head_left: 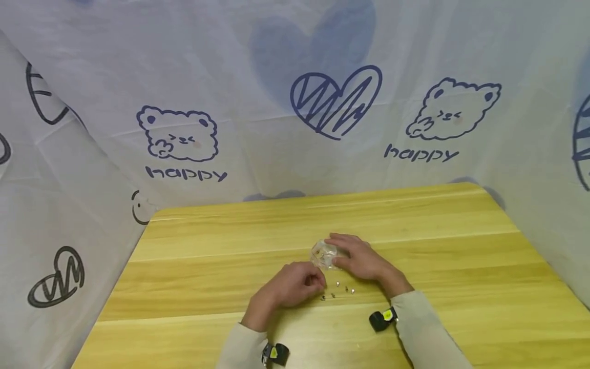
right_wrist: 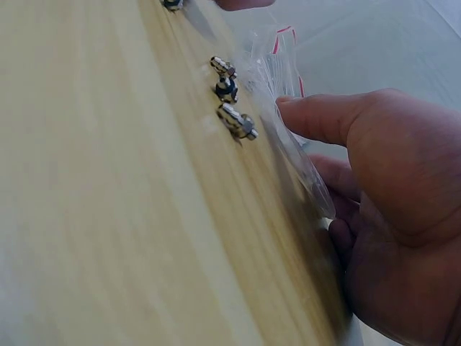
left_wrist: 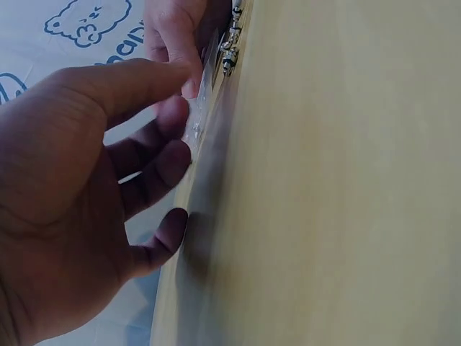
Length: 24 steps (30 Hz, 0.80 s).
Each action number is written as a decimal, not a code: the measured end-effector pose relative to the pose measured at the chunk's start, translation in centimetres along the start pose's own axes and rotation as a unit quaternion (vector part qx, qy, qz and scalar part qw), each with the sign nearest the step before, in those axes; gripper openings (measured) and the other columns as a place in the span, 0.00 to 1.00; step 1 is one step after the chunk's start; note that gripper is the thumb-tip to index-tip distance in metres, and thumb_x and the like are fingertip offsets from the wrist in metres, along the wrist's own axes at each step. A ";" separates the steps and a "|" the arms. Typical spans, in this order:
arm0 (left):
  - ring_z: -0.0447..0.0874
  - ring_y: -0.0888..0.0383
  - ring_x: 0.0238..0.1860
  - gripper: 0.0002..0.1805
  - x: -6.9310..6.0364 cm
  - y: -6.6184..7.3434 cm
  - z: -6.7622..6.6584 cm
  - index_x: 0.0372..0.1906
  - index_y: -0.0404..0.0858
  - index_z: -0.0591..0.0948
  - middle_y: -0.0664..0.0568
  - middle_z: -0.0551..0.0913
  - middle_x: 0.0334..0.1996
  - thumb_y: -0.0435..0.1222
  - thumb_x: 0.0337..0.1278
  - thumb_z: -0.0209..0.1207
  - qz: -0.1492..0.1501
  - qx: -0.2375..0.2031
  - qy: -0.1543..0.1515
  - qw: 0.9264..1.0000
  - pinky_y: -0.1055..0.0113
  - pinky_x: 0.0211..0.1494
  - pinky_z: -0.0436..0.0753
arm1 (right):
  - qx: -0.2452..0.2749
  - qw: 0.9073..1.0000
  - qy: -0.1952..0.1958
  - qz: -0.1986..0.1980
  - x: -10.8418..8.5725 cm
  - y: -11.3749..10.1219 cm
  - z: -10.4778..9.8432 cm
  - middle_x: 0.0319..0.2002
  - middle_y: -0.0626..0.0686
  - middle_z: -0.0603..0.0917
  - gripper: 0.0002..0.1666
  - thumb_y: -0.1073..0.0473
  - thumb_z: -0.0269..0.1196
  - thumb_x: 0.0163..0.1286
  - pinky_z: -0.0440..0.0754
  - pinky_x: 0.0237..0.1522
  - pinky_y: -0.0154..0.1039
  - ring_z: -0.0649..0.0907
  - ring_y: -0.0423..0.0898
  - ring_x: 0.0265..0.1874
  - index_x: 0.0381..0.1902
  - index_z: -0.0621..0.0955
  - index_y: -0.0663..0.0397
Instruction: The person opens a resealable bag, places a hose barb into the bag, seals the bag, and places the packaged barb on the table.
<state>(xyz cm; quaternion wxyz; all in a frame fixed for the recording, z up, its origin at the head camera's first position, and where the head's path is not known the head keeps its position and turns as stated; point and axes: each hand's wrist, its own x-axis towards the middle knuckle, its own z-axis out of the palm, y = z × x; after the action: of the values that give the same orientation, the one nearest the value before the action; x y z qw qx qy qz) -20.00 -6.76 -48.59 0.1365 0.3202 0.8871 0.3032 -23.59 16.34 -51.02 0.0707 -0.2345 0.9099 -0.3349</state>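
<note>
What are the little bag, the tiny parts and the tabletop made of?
The bag looks like thin, glossy clear plastic: see-through and crinkled. The tiny parts are probably polished metal, given their silvery glints. The tabletop shows smooth yellow wood grain; wood or laminate, I cannot tell.

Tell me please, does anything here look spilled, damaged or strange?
Small metal pieces lie loose and scattered on the table, outside the clear plastic bag that the right hand holds; they could look spilled. No damage stands out.
</note>
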 end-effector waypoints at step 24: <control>0.74 0.72 0.30 0.04 0.0 0.1 0.3 0.37 0.54 0.84 0.70 0.79 0.26 0.44 0.57 0.64 -0.020 0.041 -0.028 0.999 0.54 0.52 0.67 | 0.005 1.000 -0.003 0.008 -0.2 0.2 -0.1 0.73 0.52 0.63 0.29 0.51 0.59 0.71 0.52 0.69 0.66 0.60 0.57 0.73 0.69 0.70 0.40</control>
<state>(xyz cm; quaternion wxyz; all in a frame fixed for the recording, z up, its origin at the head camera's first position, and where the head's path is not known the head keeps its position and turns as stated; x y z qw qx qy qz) -19.86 -6.55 -48.78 0.1539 0.3164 0.9008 0.2544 -23.51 16.57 -51.06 0.0774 -0.2275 0.9101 -0.3377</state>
